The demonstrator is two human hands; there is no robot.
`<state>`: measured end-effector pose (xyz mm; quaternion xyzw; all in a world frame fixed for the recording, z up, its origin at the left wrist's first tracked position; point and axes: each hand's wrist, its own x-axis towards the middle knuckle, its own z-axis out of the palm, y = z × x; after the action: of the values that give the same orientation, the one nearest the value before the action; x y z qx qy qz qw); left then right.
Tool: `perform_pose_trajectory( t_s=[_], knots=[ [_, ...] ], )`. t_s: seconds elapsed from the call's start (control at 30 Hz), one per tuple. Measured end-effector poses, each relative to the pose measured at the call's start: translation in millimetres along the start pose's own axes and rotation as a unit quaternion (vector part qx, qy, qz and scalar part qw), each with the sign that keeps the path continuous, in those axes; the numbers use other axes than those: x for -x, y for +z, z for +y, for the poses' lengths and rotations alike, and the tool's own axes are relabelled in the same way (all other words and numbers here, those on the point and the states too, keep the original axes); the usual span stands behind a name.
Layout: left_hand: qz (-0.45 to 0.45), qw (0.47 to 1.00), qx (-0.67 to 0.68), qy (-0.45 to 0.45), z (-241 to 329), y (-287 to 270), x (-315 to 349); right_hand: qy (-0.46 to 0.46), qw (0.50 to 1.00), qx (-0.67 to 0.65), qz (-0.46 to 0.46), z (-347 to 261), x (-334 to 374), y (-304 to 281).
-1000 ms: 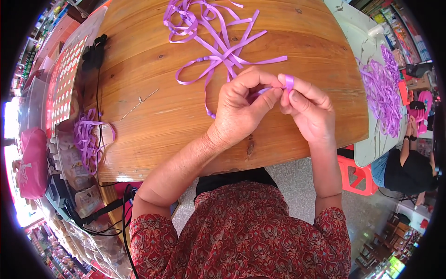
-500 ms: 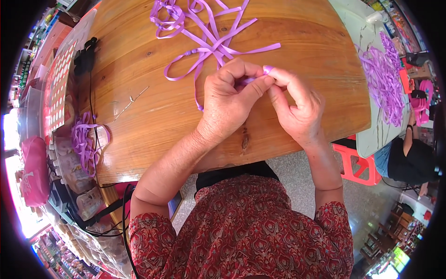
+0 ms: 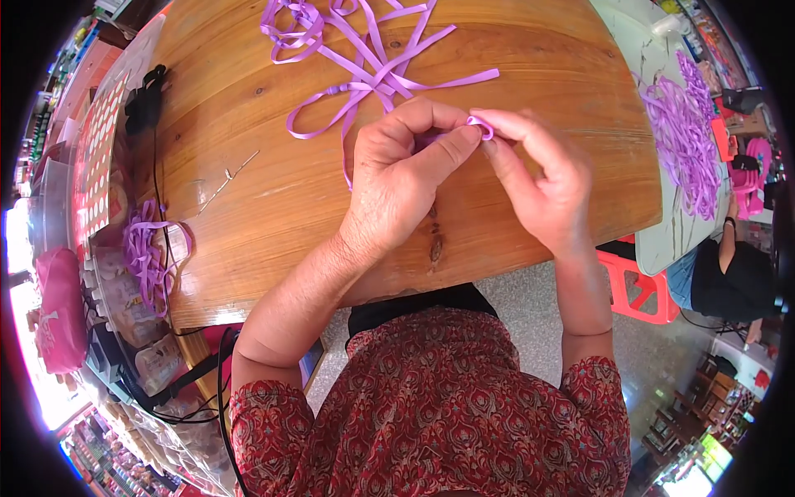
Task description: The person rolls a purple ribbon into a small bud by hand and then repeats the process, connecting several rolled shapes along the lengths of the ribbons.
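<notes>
Ribbons (image 3: 383,80) lie toward the far edge of the tabletop (image 3: 563,74), a rod (image 3: 228,176) toward its left edge, a ribbon bundle (image 3: 143,250) by its near-left corner.

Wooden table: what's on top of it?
On the table: crossed purple ribbons at the far side, a thin stick-like piece, and a ribbon tangle at the left edge. The left hand and right hand hide the surface beneath them; anything there can't be seen.

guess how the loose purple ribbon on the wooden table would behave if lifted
The purple ribbon is probably floppy, since it lies in loose loops on the wooden table. It looks light, being thin and narrow. Its crossing strands may snag together.
</notes>
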<state>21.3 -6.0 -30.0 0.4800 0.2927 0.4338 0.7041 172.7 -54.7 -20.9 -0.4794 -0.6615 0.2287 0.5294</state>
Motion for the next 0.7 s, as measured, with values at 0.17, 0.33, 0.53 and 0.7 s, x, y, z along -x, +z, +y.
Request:
perform_pose_trajectory(
  t_s=[0.17, 0.33, 0.53, 0.7],
  knots=[
    [0.041, 0.995, -0.092, -0.01, 7, -2, 0, -0.228, 0.923, 0.308, -0.028, 8, -10, -9],
    [0.009, 0.994, -0.037, -0.1, 12, -11, -5, -0.337, 0.887, 0.308, -0.073, 5, -23, -20],
    [-0.053, 0.982, 0.065, -0.171, 9, -20, -11, -0.353, 0.898, 0.243, -0.096, 18, -35, -27],
    [-0.015, 0.99, 0.026, -0.136, 12, -11, -9, -0.199, 0.965, 0.167, -0.021, 18, -24, -20]
  ],
)
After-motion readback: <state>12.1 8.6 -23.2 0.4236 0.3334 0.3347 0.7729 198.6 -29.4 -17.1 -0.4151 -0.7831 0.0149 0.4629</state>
